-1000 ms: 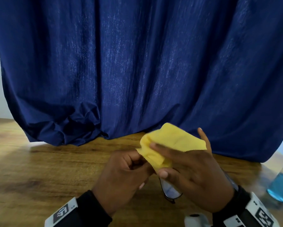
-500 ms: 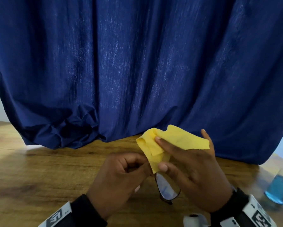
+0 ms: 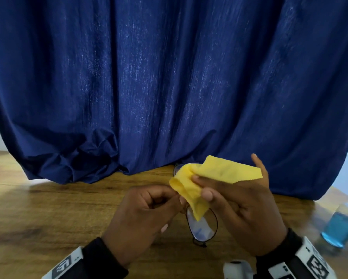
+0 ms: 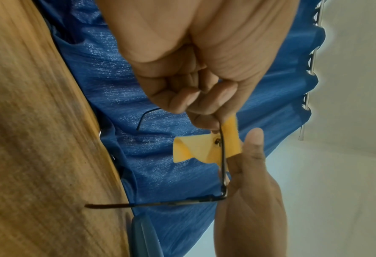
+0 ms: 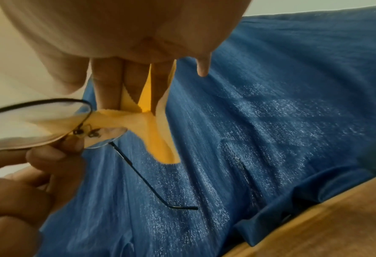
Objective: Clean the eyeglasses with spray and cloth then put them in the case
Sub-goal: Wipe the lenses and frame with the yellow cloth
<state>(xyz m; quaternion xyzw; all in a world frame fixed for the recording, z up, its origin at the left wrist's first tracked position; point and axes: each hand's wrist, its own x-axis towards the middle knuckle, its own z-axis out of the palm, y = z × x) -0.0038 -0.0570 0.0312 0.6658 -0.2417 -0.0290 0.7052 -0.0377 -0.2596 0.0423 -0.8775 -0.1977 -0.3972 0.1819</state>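
Note:
Thin black-rimmed eyeglasses (image 3: 202,228) are held in the air above the wooden table (image 3: 48,208). My left hand (image 3: 147,214) pinches them at the bridge between the lenses. My right hand (image 3: 239,208) holds a yellow cloth (image 3: 191,186) folded over the far lens, thumb on one side and fingers on the other. The near lens (image 5: 28,125) hangs uncovered below the cloth. In the left wrist view the frame (image 4: 223,165) shows edge-on with one temple arm (image 4: 149,204) sticking out. The other temple (image 5: 152,180) shows in the right wrist view.
A dark blue curtain (image 3: 169,87) hangs behind and bunches on the table's far edge. A clear spray bottle with blue liquid (image 3: 340,228) stands at the right edge of the table. A white object (image 3: 237,268) sits at the near edge by my right wrist.
The glasses and cloth have shifted slightly; the right hand's fingers have slid the cloth along the far lens, and more of the near lens shows below it.

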